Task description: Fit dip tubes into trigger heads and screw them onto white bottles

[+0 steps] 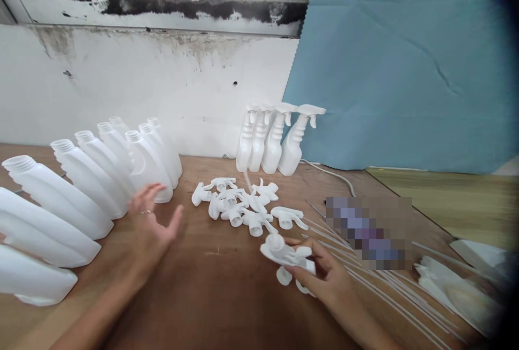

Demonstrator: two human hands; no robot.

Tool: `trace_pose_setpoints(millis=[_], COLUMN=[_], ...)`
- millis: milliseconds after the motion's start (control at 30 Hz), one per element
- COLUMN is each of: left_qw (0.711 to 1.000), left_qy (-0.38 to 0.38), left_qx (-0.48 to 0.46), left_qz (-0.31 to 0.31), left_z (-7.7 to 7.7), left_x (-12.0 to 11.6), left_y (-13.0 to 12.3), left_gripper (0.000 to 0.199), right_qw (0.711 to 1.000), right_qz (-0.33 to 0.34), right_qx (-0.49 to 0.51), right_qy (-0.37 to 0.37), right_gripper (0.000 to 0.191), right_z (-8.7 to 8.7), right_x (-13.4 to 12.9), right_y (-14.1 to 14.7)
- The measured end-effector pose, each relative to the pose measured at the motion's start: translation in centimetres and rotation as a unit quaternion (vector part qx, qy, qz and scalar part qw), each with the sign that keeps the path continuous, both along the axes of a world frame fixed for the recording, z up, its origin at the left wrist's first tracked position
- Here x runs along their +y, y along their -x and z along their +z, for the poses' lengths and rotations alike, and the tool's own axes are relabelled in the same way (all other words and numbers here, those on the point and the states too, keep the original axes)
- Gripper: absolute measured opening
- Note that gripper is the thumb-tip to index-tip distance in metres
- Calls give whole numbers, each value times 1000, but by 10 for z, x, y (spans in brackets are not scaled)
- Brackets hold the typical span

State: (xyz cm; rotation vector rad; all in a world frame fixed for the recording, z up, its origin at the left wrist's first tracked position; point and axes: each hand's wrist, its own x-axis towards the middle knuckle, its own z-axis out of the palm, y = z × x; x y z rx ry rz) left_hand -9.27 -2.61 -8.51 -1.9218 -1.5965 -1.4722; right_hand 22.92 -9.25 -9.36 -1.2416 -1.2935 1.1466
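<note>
My right hand grips a white trigger spray head between thumb and fingers, held above the brown table with its round collar facing up. Small white round parts show just under it; whether they touch it I cannot tell. My left hand is raised with thumb and fingers apart and nothing in it. It is nearest to an open-necked white bottle at the left. Beyond my right hand lies a loose pile of white spray heads, with one more spray head at its right edge.
Several uncapped white bottles stand along the left. Spray bottles with heads fitted stand by the wall. Thin white tubes spread over the right side, near a blurred-out object and clear plastic bags. A cable runs behind.
</note>
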Motion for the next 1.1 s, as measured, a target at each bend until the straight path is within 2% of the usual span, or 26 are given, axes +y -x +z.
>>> trace_pose_setpoints(millis=[100, 167, 267, 333, 433, 500, 567, 700, 900, 1100], left_qw=[992, 985, 972, 971, 986, 998, 994, 968, 947, 947], left_qy=[-19, 23, 82, 76, 33, -3, -48, -29, 43, 54], left_qx=[0, -31, -97, -119, -83, 1, 98, 223, 276, 258], left_qz=[122, 168, 196, 195, 138, 56, -14, -108, -161, -182], left_z=[16, 23, 22, 15, 5, 2, 3, 12, 12, 9], left_x=[32, 47, 59, 58, 41, 20, -3, -36, -38, -36], left_y=[19, 26, 26, 23, 12, 2, -6, -12, -5, -3], left_gripper=[83, 99, 102, 95, 86, 86, 84, 79, 73, 70], right_qw=[999, 997, 991, 982, 969, 961, 953, 943, 941, 925], right_qz=[-50, -72, -109, -139, -158, -160, -163, -166, -170, -222], right_qx=[0, 15, 73, 120, 185, 223, 252, 290, 293, 304], right_qy=[6, -2, -24, -35, -39, -38, -31, -15, -25, -56], right_gripper=[34, 33, 33, 33, 31, 32, 37, 33, 13, 11], right_z=[-4, -5, -3, 1, 10, 16, 20, 21, 22, 31], right_x=[3, 6, 12, 16, 21, 24, 28, 31, 28, 28], right_y=[-23, -33, -41, -44, -50, -56, -63, -75, -74, -75])
